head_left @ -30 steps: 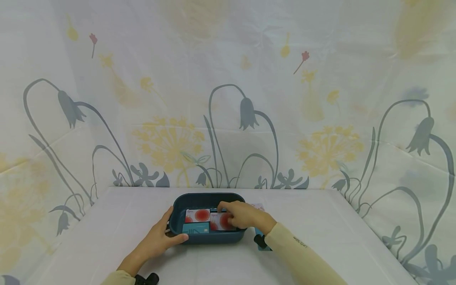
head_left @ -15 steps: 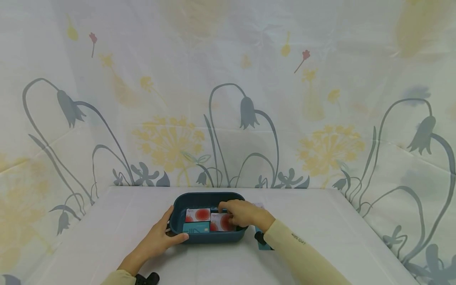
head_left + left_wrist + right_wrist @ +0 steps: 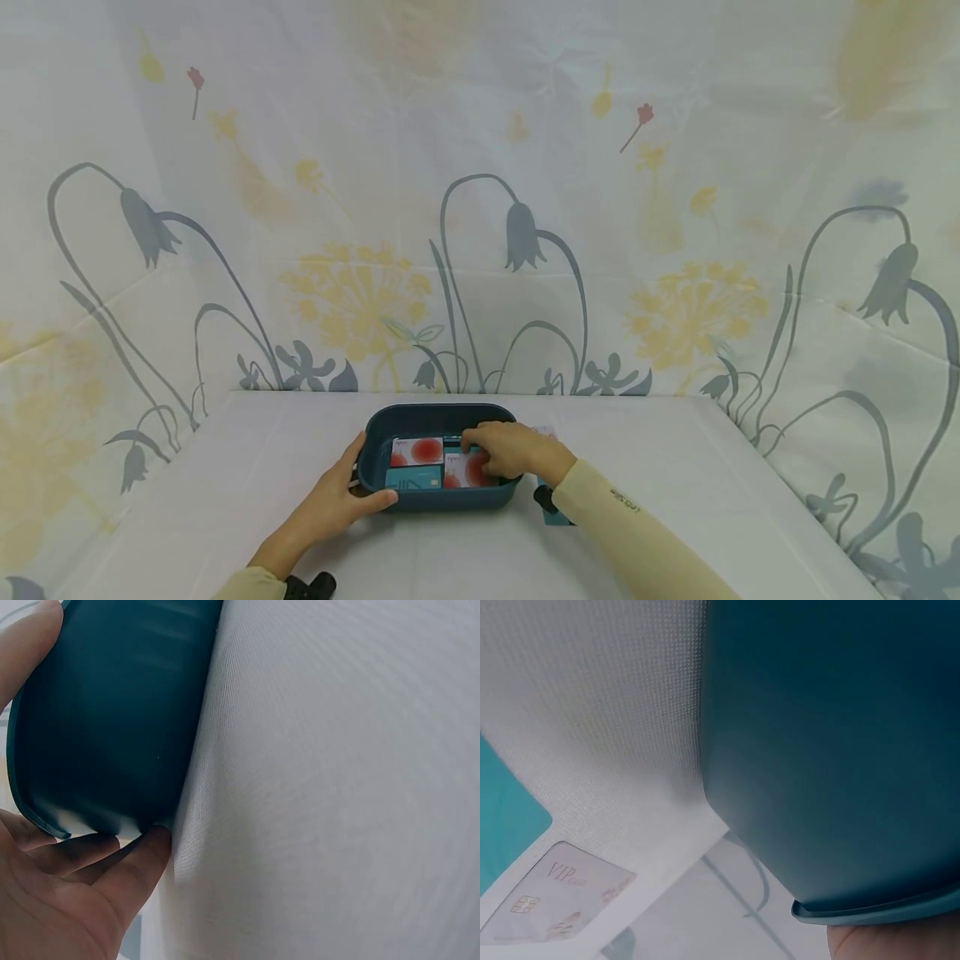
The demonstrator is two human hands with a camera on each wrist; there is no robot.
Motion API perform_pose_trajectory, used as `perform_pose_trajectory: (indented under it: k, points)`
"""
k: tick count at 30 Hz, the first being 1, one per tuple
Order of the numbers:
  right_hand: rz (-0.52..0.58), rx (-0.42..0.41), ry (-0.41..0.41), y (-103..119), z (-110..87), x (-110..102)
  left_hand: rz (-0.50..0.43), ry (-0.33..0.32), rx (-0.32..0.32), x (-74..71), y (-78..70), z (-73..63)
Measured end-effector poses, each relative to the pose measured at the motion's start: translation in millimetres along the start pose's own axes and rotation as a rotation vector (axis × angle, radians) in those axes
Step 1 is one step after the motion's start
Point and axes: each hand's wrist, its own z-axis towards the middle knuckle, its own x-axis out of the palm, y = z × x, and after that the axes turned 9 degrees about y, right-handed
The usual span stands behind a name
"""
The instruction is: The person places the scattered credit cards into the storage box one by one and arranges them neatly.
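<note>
A dark teal plastic bin (image 3: 450, 500) sits on the white-covered table. My left hand (image 3: 333, 496) grips its left end, thumb at the near side and fingers against the end wall, as the left wrist view shows. Inside lie a red-and-white card (image 3: 417, 452), a teal card (image 3: 413, 477) nearer me, and another red-and-white card (image 3: 461, 473) to the right. Reaching over the bin's right end, my right hand (image 3: 517, 448) pinches that right-hand card with curled fingers; its fingertips are partly hidden. The right wrist view shows mostly the bin's outer wall (image 3: 817, 750).
Right of the bin, partly behind my right arm, lie a pale VIP card (image 3: 562, 896) and a teal card (image 3: 506, 817) on the white tabletop (image 3: 300, 425). A flower-printed curtain (image 3: 480, 200) hangs behind the table.
The right-hand red-and-white card has shifted slightly toward me under my right fingers, and a teal strip shows at its far edge. My left hand stays on the bin.
</note>
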Motion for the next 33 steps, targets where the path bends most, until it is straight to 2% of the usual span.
perform_pose_trajectory:
  k: [33]
  points:
    - [0.046, -0.013, -0.011, -1.4, 1.5, 5.1, -0.002, 0.008, 0.004, 0.3, 1.8, 0.9]
